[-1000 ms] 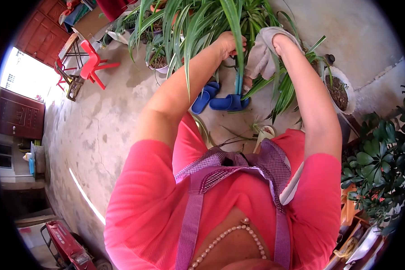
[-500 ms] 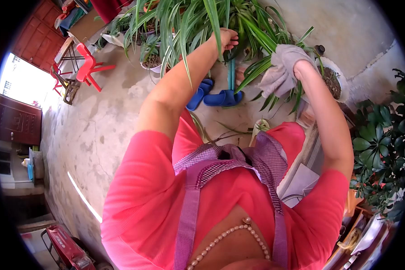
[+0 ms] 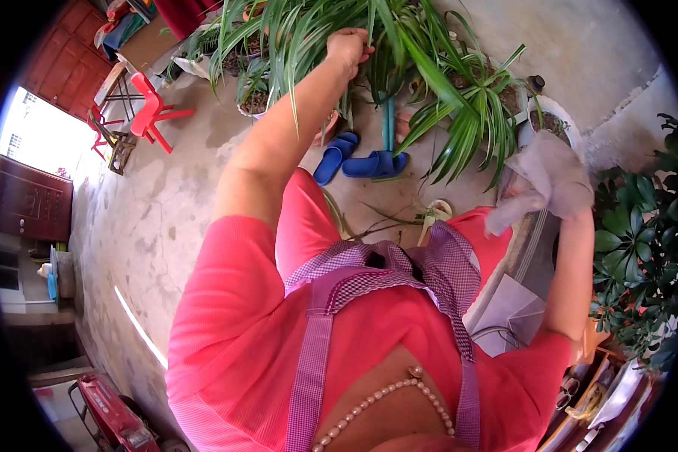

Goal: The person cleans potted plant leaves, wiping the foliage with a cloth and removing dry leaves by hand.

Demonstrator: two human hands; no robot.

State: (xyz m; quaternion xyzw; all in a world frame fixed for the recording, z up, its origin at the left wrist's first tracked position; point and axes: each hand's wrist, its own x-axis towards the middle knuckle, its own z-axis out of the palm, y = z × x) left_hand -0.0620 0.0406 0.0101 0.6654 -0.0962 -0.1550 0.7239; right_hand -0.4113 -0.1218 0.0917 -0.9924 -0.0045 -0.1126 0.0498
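My left hand (image 3: 348,50) is raised among the long green-and-white leaves of a spider plant (image 3: 309,53). Its fingers are curled closed around a leaf near the top of the view. Out to the right, a grey cloth (image 3: 554,181) covers my right hand (image 3: 576,214). That hand grips the cloth, though its fingers are hidden under the folds, and one end hangs loose and smeared by motion. Drooping leaves of another leafy clump (image 3: 471,113) lie between my two hands.
Blue slippers (image 3: 373,164) lie on the concrete floor below the plants. A soil-filled pot (image 3: 554,120) stands near the cloth, with a dark-leaved bush (image 3: 633,241) at far right. Red chairs (image 3: 151,113) are off to the left. Cut leaves (image 3: 384,218) lie near my feet.
My right hand has drawn the cloth away from the leaves, rightward and down toward me. My left hand has shifted a little left and up within the foliage.
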